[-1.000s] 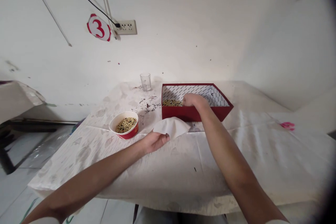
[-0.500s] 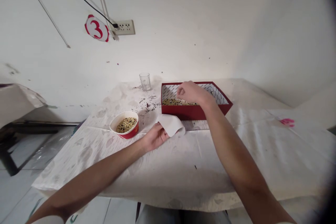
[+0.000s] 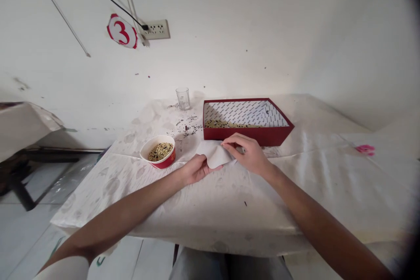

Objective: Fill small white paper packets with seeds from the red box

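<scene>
- Right hand [image 3: 251,155] comes out of the red box [image 3: 249,136] and now pinches the right edge of the white paper [image 3: 213,154], fingers narrow
- Left hand [image 3: 193,169] grips the paper's left corner, fingers curled
- White paper lies mid-table [image 3: 328,183], just before the box's near wall
- Bowl of beans [image 3: 159,152] sits toward the left edge, glass [image 3: 183,98] at the far edge

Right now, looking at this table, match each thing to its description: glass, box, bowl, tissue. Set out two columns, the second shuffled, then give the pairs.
Column one:
1 glass
2 box
3 bowl
4 tissue

Column two:
A rectangular, patterned lining
B held by the left hand, touched by the right hand
C clear, farthest back
D round, red outside, left of the tissue

Pairs: 1-C, 2-A, 3-D, 4-B
</scene>
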### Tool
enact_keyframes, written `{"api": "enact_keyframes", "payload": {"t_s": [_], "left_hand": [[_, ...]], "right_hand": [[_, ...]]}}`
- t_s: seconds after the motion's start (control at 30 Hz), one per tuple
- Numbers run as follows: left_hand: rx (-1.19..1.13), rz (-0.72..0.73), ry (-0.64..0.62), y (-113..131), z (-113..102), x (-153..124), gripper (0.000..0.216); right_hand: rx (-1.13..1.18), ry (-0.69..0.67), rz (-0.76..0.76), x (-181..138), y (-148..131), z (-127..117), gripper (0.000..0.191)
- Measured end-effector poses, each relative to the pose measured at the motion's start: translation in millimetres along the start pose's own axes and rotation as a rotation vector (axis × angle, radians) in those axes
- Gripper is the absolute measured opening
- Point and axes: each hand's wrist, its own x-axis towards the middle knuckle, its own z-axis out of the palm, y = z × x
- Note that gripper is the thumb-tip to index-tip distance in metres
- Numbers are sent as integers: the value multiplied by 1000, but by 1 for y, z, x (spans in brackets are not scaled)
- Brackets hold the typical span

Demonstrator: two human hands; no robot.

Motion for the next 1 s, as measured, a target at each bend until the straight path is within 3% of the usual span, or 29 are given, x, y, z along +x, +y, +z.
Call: {"api": "enact_keyframes", "payload": {"t_s": [0.17,0.33,0.6,0.83,1.0], "left_hand": [[14,16,-116,-5,3,-3,50],[7,-17,-89,-8,2,-5,39],[-13,-5,-109,-13,9,-11,15],[33,85,-97,-17,13,-11,19],[76,66,-87,-19,11,-10,16]], "right_hand": [[-19,-58,-68,-3,-1,3,19],[-16,-100,-93,-6,5,2,19],[-9,-171,29,-3,6,-5,14],[88,-213,107,-1,2,-9,16],[105,-242,149,0,-2,-12,15]]}}
